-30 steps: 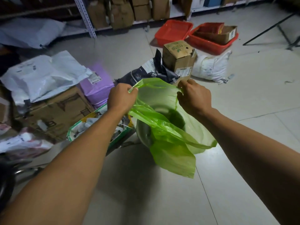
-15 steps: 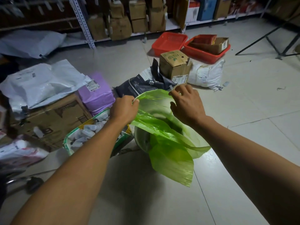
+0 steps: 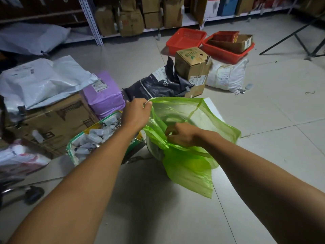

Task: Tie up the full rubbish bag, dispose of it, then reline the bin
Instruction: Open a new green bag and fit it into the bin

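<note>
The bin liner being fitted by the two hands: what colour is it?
Translucent bright green; the bin liner shows best in the head view, the only one.

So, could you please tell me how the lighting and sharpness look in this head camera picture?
Head view: dim overall, with dark corners; the floor tiles are brightest mid-frame. The wide lens bends the shelving and stretches the forearms. The green bag glows translucent and sharp, as are the left hand and right hand; the shelf boxes look soft and shadowed.

The thin translucent green plastic bin liner [image 3: 186, 162] looks glossy and crinkled. The pale tiled floor [image 3: 274, 110] is smooth with a dull sheen. The brown cardboard box [image 3: 191, 67] is matt.
</note>
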A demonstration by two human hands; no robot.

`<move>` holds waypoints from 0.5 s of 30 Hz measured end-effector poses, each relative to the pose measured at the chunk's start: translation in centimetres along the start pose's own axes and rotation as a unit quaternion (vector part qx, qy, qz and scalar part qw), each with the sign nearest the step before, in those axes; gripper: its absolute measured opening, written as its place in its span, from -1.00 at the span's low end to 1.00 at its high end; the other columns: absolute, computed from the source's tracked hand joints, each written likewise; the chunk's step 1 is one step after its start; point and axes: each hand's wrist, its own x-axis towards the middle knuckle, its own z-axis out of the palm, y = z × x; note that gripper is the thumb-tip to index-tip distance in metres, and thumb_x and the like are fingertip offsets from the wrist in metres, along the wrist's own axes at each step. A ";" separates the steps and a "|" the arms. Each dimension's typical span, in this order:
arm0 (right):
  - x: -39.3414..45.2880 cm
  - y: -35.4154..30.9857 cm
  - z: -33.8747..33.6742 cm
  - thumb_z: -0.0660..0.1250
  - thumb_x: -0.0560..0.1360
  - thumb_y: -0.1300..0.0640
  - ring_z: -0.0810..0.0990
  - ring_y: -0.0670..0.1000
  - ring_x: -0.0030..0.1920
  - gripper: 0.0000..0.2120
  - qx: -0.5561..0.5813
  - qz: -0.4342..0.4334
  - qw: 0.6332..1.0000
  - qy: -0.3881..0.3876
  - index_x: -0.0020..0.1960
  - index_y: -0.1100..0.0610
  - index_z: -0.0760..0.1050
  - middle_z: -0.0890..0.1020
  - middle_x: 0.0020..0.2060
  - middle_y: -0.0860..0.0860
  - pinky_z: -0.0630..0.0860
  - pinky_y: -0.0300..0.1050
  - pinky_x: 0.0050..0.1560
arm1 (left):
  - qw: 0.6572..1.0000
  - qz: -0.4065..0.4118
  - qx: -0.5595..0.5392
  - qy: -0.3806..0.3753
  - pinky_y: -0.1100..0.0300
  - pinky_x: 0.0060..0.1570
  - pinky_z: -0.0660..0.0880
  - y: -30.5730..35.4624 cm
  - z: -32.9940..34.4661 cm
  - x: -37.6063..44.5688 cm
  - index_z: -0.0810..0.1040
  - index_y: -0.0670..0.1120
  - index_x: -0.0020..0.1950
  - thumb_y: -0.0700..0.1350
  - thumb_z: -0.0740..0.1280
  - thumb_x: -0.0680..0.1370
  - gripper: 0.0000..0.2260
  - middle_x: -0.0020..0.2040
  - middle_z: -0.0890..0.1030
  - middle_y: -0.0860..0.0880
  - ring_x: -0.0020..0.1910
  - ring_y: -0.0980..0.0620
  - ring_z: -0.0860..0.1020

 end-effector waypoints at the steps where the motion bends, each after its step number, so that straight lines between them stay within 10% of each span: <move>1: 0.1 -0.2 0.1 0.21 0.56 0.09 0.54 0.06 0.03 -0.82 0.041 0.006 0.999 -0.008 0.00 -0.04 0.59 0.61 0.01 -0.02 0.39 -0.12 0.03 | 1.000 0.003 -0.001 0.000 -0.03 -0.07 0.48 -0.2 0.1 -0.1 0.43 -0.08 -0.35 0.00 0.23 0.63 -0.64 -0.44 0.46 -0.04 -0.32 -0.15 0.51; 8: 0.9 -0.2 1.0 0.19 0.52 0.37 0.54 -0.09 -0.06 -0.71 0.222 0.040 0.974 -0.007 0.03 0.13 0.64 0.60 -0.01 -0.03 0.43 -0.25 -0.07 | 1.000 0.020 0.016 0.001 0.09 -0.31 0.34 -2.6 1.0 -0.1 0.46 -0.11 -0.33 0.00 0.25 0.62 -0.66 -0.41 0.48 -0.05 -0.30 -0.17 0.51; 15: 3.1 2.7 1.7 0.23 0.55 0.22 0.59 0.07 -0.13 -0.71 0.041 0.108 0.993 0.018 0.18 0.12 0.63 0.65 -0.03 0.09 0.47 -0.19 -0.16 | 0.999 0.020 -0.034 0.019 0.00 -0.12 0.49 -4.7 1.5 -0.2 0.58 -0.15 -0.20 0.03 0.24 0.62 -0.67 -0.29 0.60 -0.15 -0.22 -0.17 0.57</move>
